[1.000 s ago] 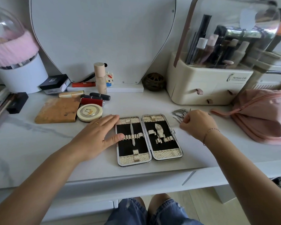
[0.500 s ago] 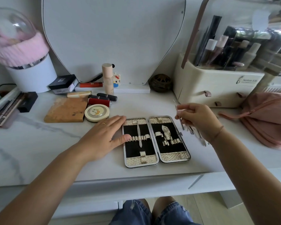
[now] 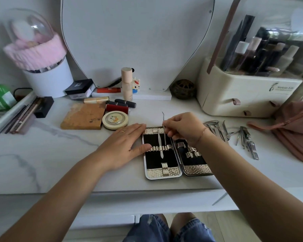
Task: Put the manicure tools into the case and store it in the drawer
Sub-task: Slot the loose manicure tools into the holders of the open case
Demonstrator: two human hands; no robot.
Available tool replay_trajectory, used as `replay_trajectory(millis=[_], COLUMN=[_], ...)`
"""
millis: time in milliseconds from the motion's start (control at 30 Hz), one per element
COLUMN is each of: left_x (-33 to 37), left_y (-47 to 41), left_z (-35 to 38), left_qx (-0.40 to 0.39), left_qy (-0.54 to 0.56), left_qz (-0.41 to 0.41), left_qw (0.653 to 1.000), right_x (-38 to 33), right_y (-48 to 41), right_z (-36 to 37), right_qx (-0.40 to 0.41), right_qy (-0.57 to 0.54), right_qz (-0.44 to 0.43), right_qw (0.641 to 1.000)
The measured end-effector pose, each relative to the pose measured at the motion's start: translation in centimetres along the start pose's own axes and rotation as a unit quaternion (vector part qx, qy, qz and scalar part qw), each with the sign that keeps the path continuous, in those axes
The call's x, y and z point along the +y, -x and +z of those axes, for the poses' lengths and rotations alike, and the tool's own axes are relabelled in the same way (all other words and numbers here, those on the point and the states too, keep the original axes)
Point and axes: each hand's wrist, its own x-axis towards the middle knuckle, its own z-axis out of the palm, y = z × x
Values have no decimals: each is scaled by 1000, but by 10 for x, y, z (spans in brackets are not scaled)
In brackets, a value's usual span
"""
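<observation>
So from the head cam: the manicure case [image 3: 163,172] is lying wide open and flat on the white marble tabletop [image 3: 42,154], near the front edge, both black-lined halves facing up. The left hand [image 3: 124,145] is flat on the tabletop with the fingers straight, right beside the case, thumb touching its left edge at the row of little loops. The right hand [image 3: 184,128] is over the top of the case, fingertips pinched on a skinny metal pick [image 3: 165,137] with a hooked tip, held roughly upright over the left half. One flat tool [image 3: 159,144] is already tucked under the loops in that half, just left of the pick. The other loose tools [image 3: 234,135], clippers and such, sit in a heap on the tabletop to the right of the case, next to a pink pouch [image 3: 296,130]. Behind the case there's a round tin [image 3: 115,120], a brown palette [image 3: 83,116], some lipsticks [image 3: 122,104] and a cream makeup organizer [image 3: 243,98].
</observation>
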Motion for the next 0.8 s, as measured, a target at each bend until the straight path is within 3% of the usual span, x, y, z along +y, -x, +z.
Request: replay_trajectory(millis=[167, 333, 533, 800], left_x=[1, 1, 4, 3], left_y=[1, 1, 1, 1], left_z=[-1, -1, -2, -2], left_qx=[0, 2, 0, 3], left_qy=[1, -11, -12, -14], left_qz=[1, 5, 1, 1], left_qw=[1000, 1000, 1000, 1000], right_x=[1, -2, -9, -3], right_y=[-3, -7, -11, -11], right_z=[2, -5, -8, -3], right_qx=[-13, -21, -48, -26], right_qy=[12, 122, 142, 97], right_qz=[26, 12, 13, 21], right_qw=[1000, 992, 989, 995])
